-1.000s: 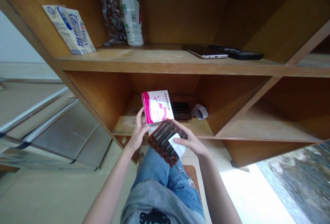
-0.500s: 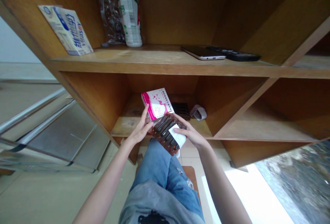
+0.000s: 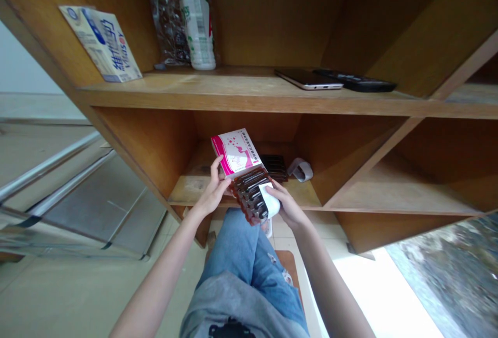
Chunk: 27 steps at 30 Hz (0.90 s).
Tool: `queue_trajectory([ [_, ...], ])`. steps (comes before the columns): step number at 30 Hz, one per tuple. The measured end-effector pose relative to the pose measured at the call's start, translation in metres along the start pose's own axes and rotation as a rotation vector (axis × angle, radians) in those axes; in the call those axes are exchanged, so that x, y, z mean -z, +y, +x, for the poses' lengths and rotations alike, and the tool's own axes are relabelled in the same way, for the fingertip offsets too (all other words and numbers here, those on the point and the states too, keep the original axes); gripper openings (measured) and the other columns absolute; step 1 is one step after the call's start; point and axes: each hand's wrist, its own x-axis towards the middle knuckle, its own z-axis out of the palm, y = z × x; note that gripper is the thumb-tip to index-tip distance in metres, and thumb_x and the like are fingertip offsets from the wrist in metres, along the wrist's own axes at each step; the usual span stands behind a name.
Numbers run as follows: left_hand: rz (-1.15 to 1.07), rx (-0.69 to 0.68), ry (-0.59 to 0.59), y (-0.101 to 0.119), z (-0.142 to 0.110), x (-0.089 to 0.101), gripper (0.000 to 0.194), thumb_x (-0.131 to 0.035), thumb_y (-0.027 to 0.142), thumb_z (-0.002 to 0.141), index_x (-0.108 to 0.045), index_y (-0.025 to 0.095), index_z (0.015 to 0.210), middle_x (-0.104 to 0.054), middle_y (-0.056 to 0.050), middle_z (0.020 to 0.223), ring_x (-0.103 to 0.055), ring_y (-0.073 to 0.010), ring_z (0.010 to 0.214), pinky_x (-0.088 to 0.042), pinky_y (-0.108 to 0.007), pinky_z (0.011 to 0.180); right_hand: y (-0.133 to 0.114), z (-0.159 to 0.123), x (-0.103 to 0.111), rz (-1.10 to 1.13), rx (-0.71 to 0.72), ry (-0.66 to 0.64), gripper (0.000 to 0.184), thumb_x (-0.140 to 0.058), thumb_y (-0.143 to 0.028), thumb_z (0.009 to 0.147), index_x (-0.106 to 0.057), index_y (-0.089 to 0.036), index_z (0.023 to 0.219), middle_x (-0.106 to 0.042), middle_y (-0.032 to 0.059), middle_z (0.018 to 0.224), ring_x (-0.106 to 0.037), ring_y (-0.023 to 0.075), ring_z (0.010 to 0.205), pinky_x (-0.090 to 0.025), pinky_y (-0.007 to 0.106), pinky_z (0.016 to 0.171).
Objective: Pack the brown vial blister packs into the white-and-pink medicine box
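My left hand point(image 3: 212, 192) is closed on a pink and white cardboard box point(image 3: 236, 152), with the thumb at its near edge. The box is tilted in front of the lower compartment. Against its open near end lies a brown plastic tray of dark vials point(image 3: 249, 193), partly covered by a folded white paper point(image 3: 269, 202). My right hand point(image 3: 288, 206) grips the tray's right side, its fingers on the paper and the tray edge. Whether the tray's far end sits inside the box, I cannot tell.
On the lower shelf lie another dark ribbed tray point(image 3: 274, 167) and a curled whitish strip point(image 3: 301, 170). The upper shelf point(image 3: 241, 86) holds a flattened drink carton point(image 3: 107, 42), a white bottle point(image 3: 197, 22), a plastic bag point(image 3: 169, 22), a phone point(image 3: 309, 80) and a black device point(image 3: 360, 82).
The tray has turned slightly and shifted up against the box's near end. My right hand has moved from the tray's upper edge to its right side. The box has moved slightly up and left.
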Motion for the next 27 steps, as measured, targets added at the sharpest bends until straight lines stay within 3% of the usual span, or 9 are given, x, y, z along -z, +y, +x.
queue_trajectory([
  [4,0.029,0.0,-0.042,-0.004,-0.002,-0.001,0.086,-0.066,0.033,0.073,-0.017,0.03,0.144,-0.06,-0.011,0.118,-0.064,-0.0233,0.084,-0.053,-0.038,0.075,0.007,0.005,-0.005,0.027,0.003,0.069,0.046,-0.071,-0.034,0.068,-0.061,-0.021,0.111,-0.068,0.0038,0.11,-0.064,0.0217,0.091,-0.05,0.028,0.072],
  [9,0.194,-0.165,-0.013,-0.008,-0.003,-0.004,0.076,-0.065,0.033,0.075,-0.028,0.024,0.14,-0.053,-0.011,0.128,-0.054,-0.0262,0.111,-0.042,-0.039,0.097,0.02,0.011,-0.008,0.064,0.03,0.158,0.05,-0.072,-0.036,0.067,-0.056,-0.022,0.112,-0.065,0.0049,0.114,-0.062,0.0241,0.098,-0.05,0.034,0.081],
  [17,0.189,-0.157,-0.044,-0.006,-0.008,0.001,0.073,-0.068,0.034,0.072,-0.036,0.024,0.137,-0.053,-0.011,0.129,-0.057,-0.0273,0.107,-0.044,-0.038,0.093,0.03,0.015,-0.01,0.064,0.059,0.224,0.079,-0.074,-0.037,0.065,-0.033,-0.029,0.133,-0.063,0.005,0.116,-0.061,0.0247,0.105,-0.048,0.041,0.091],
  [21,0.184,-0.163,-0.064,-0.009,-0.009,0.004,0.089,-0.067,0.034,0.073,-0.016,0.025,0.146,-0.053,-0.012,0.13,-0.059,-0.0257,0.106,-0.045,-0.037,0.091,0.025,0.013,-0.016,0.075,0.094,0.175,0.091,-0.075,-0.034,0.065,-0.023,-0.031,0.14,-0.06,0.0046,0.124,-0.058,0.0243,0.111,-0.044,0.042,0.097],
  [25,0.092,-0.135,-0.06,-0.009,-0.011,0.002,0.113,-0.069,0.035,0.071,0.016,0.027,0.144,-0.058,-0.011,0.125,-0.061,-0.0243,0.105,-0.045,-0.038,0.091,0.019,0.009,-0.016,-0.001,0.136,0.069,0.058,-0.072,-0.036,0.069,-0.052,-0.025,0.122,-0.059,0.0048,0.125,-0.053,0.0267,0.118,-0.039,0.043,0.102],
  [27,0.042,-0.105,-0.002,-0.009,-0.01,0.002,0.109,-0.068,0.039,0.072,0.011,0.028,0.145,-0.06,-0.01,0.124,-0.059,-0.0248,0.108,-0.045,-0.039,0.092,0.017,0.007,-0.016,-0.041,0.18,0.061,0.051,-0.071,-0.036,0.069,-0.056,-0.025,0.116,-0.06,0.0039,0.124,-0.052,0.0263,0.118,-0.038,0.042,0.102],
])
